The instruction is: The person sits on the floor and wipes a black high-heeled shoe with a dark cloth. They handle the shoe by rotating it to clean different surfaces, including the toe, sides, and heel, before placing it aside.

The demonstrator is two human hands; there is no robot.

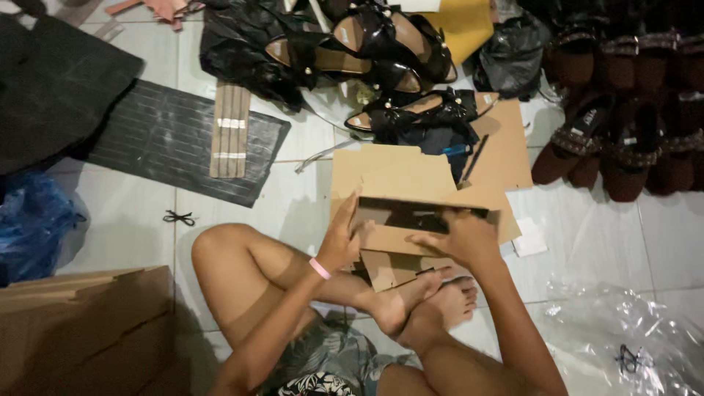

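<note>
Both hands closed on cardboard box (411, 216): left hand (339, 242), right hand (458, 236) at its ends.

Pale tiled floor (139, 220) with thin grout lines, dimly lit. Ribbed black rubber mat (176, 139) at upper left, a bundle of tan strips (229, 128) lying across it. Blue plastic bag (33, 220) at the left edge, brown cardboard (81, 330) at lower left. Crumpled clear plastic (623, 337) at lower right. Rows of dark brown sandals (623, 103) at upper right, black sandals (389, 51) piled at top centre.
</note>
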